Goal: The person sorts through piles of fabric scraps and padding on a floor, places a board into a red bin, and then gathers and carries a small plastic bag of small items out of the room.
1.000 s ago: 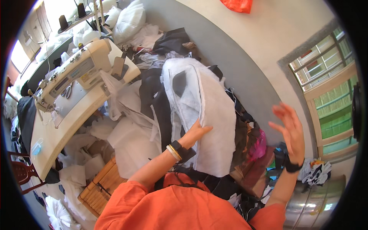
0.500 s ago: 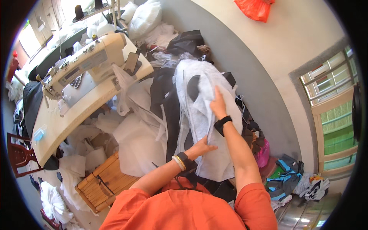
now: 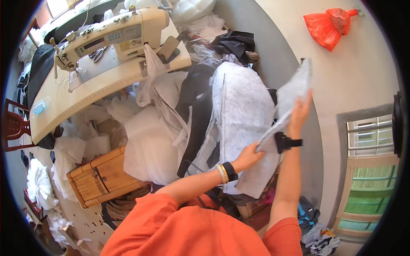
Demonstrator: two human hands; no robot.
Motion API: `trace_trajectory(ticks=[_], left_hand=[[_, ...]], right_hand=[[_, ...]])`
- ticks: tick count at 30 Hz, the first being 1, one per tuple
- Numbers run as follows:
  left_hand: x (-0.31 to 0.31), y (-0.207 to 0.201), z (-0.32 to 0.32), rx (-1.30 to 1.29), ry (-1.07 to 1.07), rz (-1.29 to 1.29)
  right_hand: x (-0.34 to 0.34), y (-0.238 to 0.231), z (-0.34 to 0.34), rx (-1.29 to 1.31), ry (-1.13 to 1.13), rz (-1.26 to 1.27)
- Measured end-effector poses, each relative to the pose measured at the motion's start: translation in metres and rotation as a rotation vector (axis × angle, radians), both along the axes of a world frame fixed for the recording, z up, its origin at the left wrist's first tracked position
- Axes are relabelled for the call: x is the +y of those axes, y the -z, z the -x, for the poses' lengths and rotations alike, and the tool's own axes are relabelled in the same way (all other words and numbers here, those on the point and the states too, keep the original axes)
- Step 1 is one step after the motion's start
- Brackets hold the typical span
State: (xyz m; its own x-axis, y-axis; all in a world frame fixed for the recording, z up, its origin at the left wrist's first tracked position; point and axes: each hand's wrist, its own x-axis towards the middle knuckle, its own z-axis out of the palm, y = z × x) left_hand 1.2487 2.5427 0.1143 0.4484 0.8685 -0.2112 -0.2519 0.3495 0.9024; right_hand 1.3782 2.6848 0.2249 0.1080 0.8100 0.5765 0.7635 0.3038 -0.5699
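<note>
My left hand [image 3: 249, 157] pinches the near edge of a grey-white padded fabric piece [image 3: 294, 90]. My right hand [image 3: 300, 114] grips the same piece farther up its right side, with some fingers stretched along it. The piece is raised at a slant, its far end up and its near end hanging low. Beneath and to its left lies another large, rounded, fuzzy grey-white padded panel [image 3: 245, 109] with a seam along its left side. Dark fabric [image 3: 197, 123] lies alongside that panel.
A sewing machine [image 3: 115, 36] stands on a curved-looking table [image 3: 55, 113] at left, with scissors [image 3: 98, 54] and a blue mask [image 3: 39, 106]. White wadding [image 3: 151, 145] piles below, beside a bamboo bench [image 3: 100, 175]. A red plastic bag [image 3: 329, 30] hangs on the right wall.
Both hands have moved right, lifting one fabric piece off the padded panel and tilting it up. My view has shifted, so the table and wall sit differently.
</note>
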Motion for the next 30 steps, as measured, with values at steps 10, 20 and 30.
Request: trace_trajectory(ticks=[10, 20, 30], left_hand=[[-0.022, 0.111, 0.059, 0.373, -0.4, 0.15], [0.032, 0.151, 0.068, 0.378, -0.303, 0.48], [0.043, 0.102, -0.012, 0.265, -0.125, 0.008]], right_hand=[[-0.001, 0.188, 0.025, 0.102, -0.339, 0.833], [-0.026, 0.111, -0.002, 0.654, -0.292, 0.865], [-0.045, 0.185, -0.001, -0.003, -0.042, 0.841]])
